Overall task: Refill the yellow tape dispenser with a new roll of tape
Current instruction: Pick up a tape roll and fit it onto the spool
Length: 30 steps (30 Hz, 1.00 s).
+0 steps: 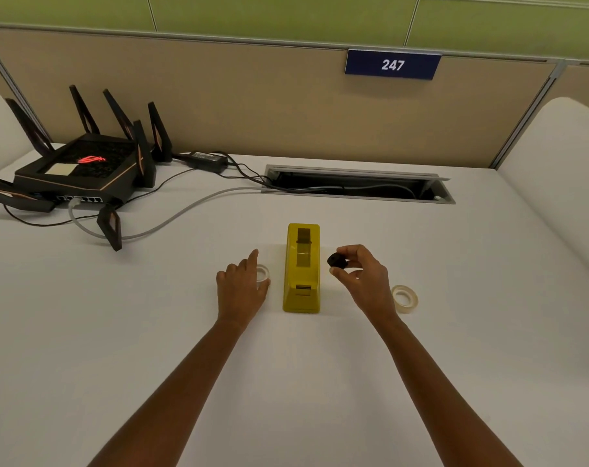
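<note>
The yellow tape dispenser (302, 269) stands in the middle of the white desk, its roll bay looking empty. My right hand (363, 276) is just right of it and pinches a small black spool core (336, 260) between thumb and fingers. My left hand (241, 287) lies just left of the dispenser on a clear tape roll (263, 273), fingers curled around it; whether the roll is lifted off the desk I cannot tell. A second clear tape roll (404, 298) lies flat on the desk to the right of my right wrist.
A black router (80, 170) with several antennas sits at the back left, its power brick (208, 160) and cables (171, 224) trailing across the desk into an open cable slot (357, 185). A beige partition (286, 106) with a "247" sign closes the back.
</note>
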Available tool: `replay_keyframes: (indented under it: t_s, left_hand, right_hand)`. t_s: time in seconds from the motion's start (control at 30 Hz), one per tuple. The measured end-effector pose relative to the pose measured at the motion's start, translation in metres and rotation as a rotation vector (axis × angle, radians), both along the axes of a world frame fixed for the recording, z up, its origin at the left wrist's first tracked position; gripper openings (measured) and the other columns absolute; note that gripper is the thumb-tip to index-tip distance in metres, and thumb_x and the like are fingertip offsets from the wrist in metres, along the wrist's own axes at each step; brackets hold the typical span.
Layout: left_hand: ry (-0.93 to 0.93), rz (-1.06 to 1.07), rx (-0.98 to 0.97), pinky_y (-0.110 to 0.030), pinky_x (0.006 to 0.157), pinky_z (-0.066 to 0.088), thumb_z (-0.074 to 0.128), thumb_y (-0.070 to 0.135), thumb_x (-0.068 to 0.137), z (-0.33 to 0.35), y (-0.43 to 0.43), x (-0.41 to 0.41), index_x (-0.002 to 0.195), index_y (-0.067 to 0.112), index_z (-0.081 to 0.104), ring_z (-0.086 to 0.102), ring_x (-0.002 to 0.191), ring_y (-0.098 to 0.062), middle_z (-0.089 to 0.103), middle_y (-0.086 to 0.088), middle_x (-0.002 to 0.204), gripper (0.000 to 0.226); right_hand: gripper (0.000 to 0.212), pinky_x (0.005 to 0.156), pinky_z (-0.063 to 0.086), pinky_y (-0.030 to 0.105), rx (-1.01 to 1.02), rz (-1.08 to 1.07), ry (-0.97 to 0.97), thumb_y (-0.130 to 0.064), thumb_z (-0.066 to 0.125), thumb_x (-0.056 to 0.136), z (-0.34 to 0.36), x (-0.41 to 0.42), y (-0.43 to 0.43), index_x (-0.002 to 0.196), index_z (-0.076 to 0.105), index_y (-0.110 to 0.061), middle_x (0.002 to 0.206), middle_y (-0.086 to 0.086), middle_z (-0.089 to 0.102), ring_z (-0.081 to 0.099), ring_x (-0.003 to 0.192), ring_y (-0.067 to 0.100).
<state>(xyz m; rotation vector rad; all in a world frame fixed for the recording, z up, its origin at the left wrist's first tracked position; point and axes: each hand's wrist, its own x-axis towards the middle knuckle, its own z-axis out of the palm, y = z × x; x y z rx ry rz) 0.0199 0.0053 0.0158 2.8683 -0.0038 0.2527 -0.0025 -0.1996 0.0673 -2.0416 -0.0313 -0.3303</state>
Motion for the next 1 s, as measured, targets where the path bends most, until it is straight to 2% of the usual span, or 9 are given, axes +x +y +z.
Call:
replay_keyframes:
  t_s: [0.1,0.23,0.33,0.43,0.53,0.67,0.73,0.87,1.0]
  left_hand:
    - [0.009,-0.011,0.005,-0.038,0.089,0.035,0.048,0.041,0.088,-0.001,-0.001,0.001,0.138,0.013,0.024,0.051,0.106,-0.028,0.057,-0.010,0.121,0.062]
    - [0.037,0.005,-0.082,-0.040,0.096,0.035,0.047,0.044,0.087,0.005,-0.005,0.000,0.137,0.010,0.025,0.047,0.117,-0.029,0.052,-0.013,0.128,0.064]
    - [-0.030,0.023,-0.303,-0.043,0.103,0.032,0.050,0.035,0.088,0.022,-0.016,-0.002,0.135,0.008,0.031,0.043,0.124,-0.030,0.050,-0.016,0.132,0.057]
    - [-0.139,-0.038,-0.499,-0.042,0.102,0.036,0.051,0.025,0.089,0.047,-0.036,-0.006,0.132,0.009,0.037,0.047,0.120,-0.028,0.053,-0.014,0.129,0.049]
    - [-0.073,-0.119,-0.735,-0.039,0.092,0.047,0.052,0.023,0.089,0.071,-0.056,-0.011,0.128,0.012,0.042,0.054,0.109,-0.025,0.056,-0.012,0.124,0.042]
    - [0.194,-0.216,-0.888,-0.030,0.078,0.046,0.046,0.031,0.091,0.084,-0.079,-0.016,0.125,0.015,0.045,0.058,0.099,-0.022,0.058,-0.009,0.119,0.037]
    - [0.276,-0.248,-1.029,-0.024,0.069,0.048,0.041,0.029,0.093,0.085,-0.085,-0.018,0.119,0.013,0.050,0.061,0.087,-0.019,0.061,-0.009,0.110,0.032]
    - [0.386,-0.224,-1.226,-0.014,0.054,0.051,0.042,0.025,0.094,0.081,-0.089,-0.021,0.108,0.008,0.056,0.062,0.068,-0.013,0.062,0.000,0.081,0.026]
    - [0.418,-0.174,-1.276,-0.011,0.049,0.050,0.044,0.023,0.093,0.079,-0.093,-0.023,0.108,0.005,0.056,0.061,0.066,-0.013,0.062,-0.002,0.079,0.026]
  right_hand:
    - [0.027,0.061,0.043,0.000,0.006,-0.009,0.004,-0.005,0.068,0.078,0.000,0.000,-0.002,0.104,0.060,-0.005,0.091,-0.003,0.062,0.058,0.083,0.013]
    - [0.026,0.072,0.049,0.017,0.044,-0.032,0.032,-0.009,0.068,0.080,0.000,-0.002,-0.005,0.105,0.062,-0.008,0.092,-0.002,0.064,0.061,0.088,0.015]
    - [0.025,0.065,0.046,-0.002,0.101,-0.056,0.044,-0.007,0.066,0.081,0.002,-0.002,-0.007,0.106,0.063,-0.007,0.092,0.000,0.064,0.061,0.083,0.015]
    - [0.027,0.060,0.042,-0.008,0.115,-0.064,0.051,-0.006,0.066,0.081,0.005,-0.003,-0.008,0.108,0.063,-0.007,0.094,0.000,0.063,0.060,0.081,0.014]
    - [0.027,0.059,0.042,-0.007,0.124,-0.077,0.033,-0.009,0.067,0.080,0.010,-0.005,-0.006,0.107,0.062,-0.008,0.093,-0.003,0.062,0.060,0.075,0.004]
    - [0.020,0.061,0.044,-0.005,0.117,-0.069,-0.007,-0.013,0.071,0.077,0.016,-0.008,-0.006,0.095,0.062,-0.011,0.087,-0.006,0.065,0.060,0.075,-0.004]
    - [0.019,0.061,0.045,-0.004,0.107,-0.033,-0.030,-0.010,0.071,0.077,0.018,-0.010,-0.006,0.094,0.063,-0.009,0.086,-0.005,0.064,0.059,0.075,-0.007]
    - [0.021,0.061,0.045,-0.004,0.063,0.023,-0.052,-0.007,0.069,0.078,0.019,-0.014,-0.008,0.098,0.064,-0.008,0.092,-0.004,0.062,0.059,0.076,-0.007]
    - [0.027,0.063,0.046,-0.003,0.048,0.055,-0.044,-0.010,0.068,0.079,0.016,-0.019,-0.014,0.105,0.062,-0.011,0.101,-0.004,0.061,0.061,0.081,0.000]
